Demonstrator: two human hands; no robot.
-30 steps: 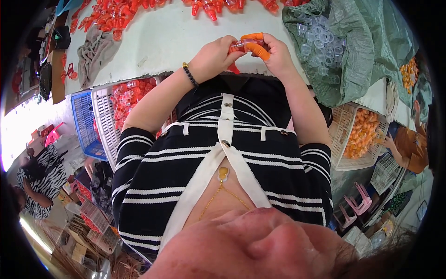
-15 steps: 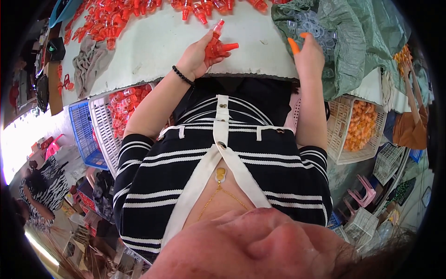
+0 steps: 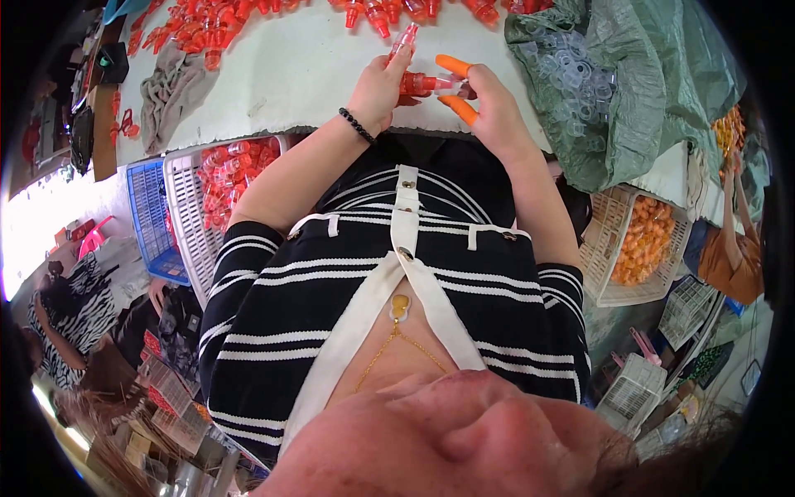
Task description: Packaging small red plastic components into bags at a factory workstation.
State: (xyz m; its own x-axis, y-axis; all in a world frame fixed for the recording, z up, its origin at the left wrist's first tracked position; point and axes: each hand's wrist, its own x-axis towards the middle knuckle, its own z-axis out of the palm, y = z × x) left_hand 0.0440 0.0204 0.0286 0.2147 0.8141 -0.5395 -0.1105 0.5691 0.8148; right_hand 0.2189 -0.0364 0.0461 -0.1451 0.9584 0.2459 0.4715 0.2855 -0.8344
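Note:
My left hand (image 3: 377,89), with a black bead bracelet at its wrist, is closed around small red translucent plastic bottle-shaped pieces. One red piece (image 3: 403,41) sticks up past the fingers; another red piece (image 3: 418,84) points right, toward my other hand. Orange covers sit on the fingertips of my right hand (image 3: 490,103). Between those fingertips is a small clear plastic piece (image 3: 448,84), at the narrow end of the right-pointing red piece. Whether it is seated on that end I cannot tell. To the right, similar clear ring-like pieces (image 3: 573,73) lie in a green woven bag (image 3: 633,124).
Many red pieces (image 3: 217,29) cover the far side of the white table (image 3: 281,74), beside a grey cloth (image 3: 170,95). Below its edge stand a white basket of red pieces (image 3: 186,203) and a basket of orange pieces (image 3: 604,277). Other people work at both sides.
My right hand has come left from the green bag to the red piece in my left hand, bringing a clear piece. My left hand has shifted slightly right.

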